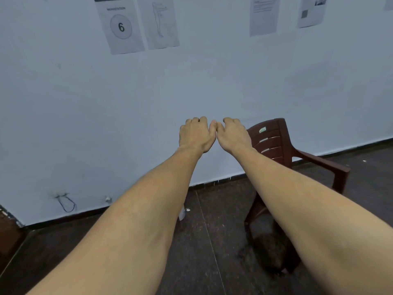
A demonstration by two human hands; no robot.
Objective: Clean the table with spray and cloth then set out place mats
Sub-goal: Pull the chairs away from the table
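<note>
Both arms are reaching straight forward, the left hand (194, 135) and right hand (231, 135) curling into loose fists holding nothing, thumbs touching (backs up). No spray, cloth or place mats are showing. Just right of the right hand, a brown plastic chair (274, 139) is standing against the wall (191, 81).

The single head-worn camera looks forward and slightly down along both outstretched bare arms toward a near pale wall (191, 81), taking in dark floor (212, 241) and a chair (274, 137) at right.
</note>
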